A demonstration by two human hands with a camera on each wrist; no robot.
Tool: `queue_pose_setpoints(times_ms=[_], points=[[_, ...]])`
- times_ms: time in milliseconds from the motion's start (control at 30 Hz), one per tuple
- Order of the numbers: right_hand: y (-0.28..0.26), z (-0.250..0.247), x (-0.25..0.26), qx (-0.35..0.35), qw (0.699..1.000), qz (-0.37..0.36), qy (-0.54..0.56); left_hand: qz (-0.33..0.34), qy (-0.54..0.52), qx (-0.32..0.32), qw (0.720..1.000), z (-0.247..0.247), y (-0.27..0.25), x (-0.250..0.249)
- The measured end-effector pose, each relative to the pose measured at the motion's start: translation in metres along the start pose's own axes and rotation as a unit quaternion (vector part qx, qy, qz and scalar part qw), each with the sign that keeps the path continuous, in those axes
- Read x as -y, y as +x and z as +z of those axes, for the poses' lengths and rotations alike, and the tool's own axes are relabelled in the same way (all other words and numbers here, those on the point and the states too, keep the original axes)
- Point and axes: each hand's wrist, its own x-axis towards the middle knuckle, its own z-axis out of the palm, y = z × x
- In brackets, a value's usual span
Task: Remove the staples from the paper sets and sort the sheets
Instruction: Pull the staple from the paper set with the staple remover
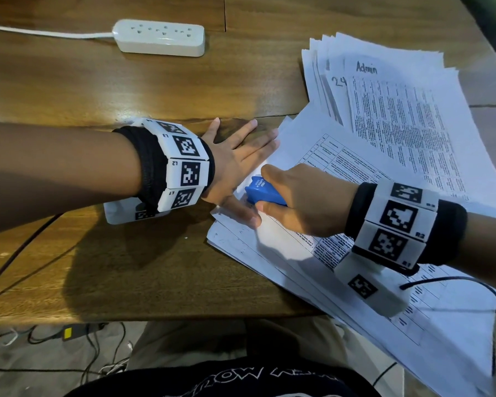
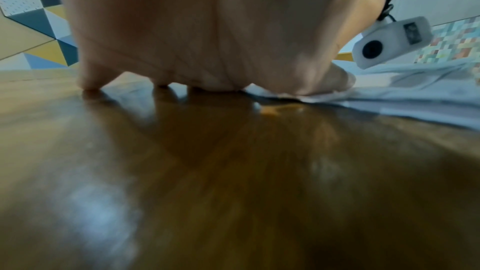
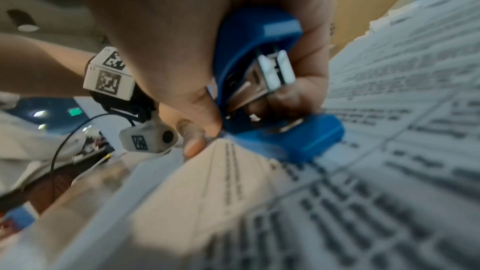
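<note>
Two paper stacks lie on the tabletop [image 1: 98, 90]: a near paper set [image 1: 298, 253] and a far pile [image 1: 398, 110], plus one power strip [image 1: 161, 37]. The left hand [image 1: 235, 164] lies flat, fingers spread, pressing the near set's corner. The right hand [image 1: 301, 199], knuckles up, grips one blue staple remover [image 1: 265, 193] at that corner.

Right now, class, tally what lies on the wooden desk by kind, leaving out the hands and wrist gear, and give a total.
Paper piles: 2, the near pile and the far pile
Blue staple remover: 1
White power strip: 1
Total: 4
</note>
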Motion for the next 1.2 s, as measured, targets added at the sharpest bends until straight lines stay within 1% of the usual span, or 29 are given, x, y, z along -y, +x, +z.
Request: queue_pose_setpoints(times_ms=[200, 333, 400, 500, 667, 733, 833, 933, 1067, 1200], points=[[-0.003, -0.004, -0.001, -0.014, 0.992, -0.047, -0.12, -0.004, -0.002, 0.003, 1.0, -0.001, -0.001, -0.001], [-0.005, -0.004, 0.0, -0.039, 0.984, -0.067, -0.16, -0.008, 0.012, -0.002, 1.0, -0.001, -0.001, -0.003], [-0.005, -0.001, 0.002, -0.056, 0.982, -0.072, -0.167, -0.008, 0.019, -0.007, 1.0, -0.001, -0.001, -0.003], [-0.007, 0.003, 0.003, -0.061, 0.981, -0.087, -0.161, -0.012, 0.034, -0.015, 0.999, 0.002, -0.001, -0.003], [-0.007, 0.005, 0.006, -0.06, 0.976, -0.079, -0.196, -0.031, 0.061, -0.038, 0.997, 0.004, -0.001, -0.005], [-0.006, 0.006, 0.006, -0.064, 0.974, -0.079, -0.203, -0.029, 0.061, -0.031, 0.997, 0.002, -0.002, -0.005], [-0.006, 0.009, 0.001, -0.066, 0.978, -0.082, -0.181, -0.023, 0.056, -0.021, 0.998, 0.002, -0.002, -0.004], [-0.007, 0.005, -0.002, -0.087, 0.981, -0.096, -0.145, -0.018, 0.04, -0.018, 0.999, 0.001, -0.002, -0.003], [-0.007, -0.007, -0.007, -0.022, 0.991, -0.046, -0.127, -0.008, 0.011, -0.013, 1.0, -0.001, -0.003, -0.002], [-0.012, -0.013, -0.016, -0.026, 0.991, -0.015, -0.133, -0.003, 0.014, -0.009, 1.0, -0.001, -0.004, 0.0]])
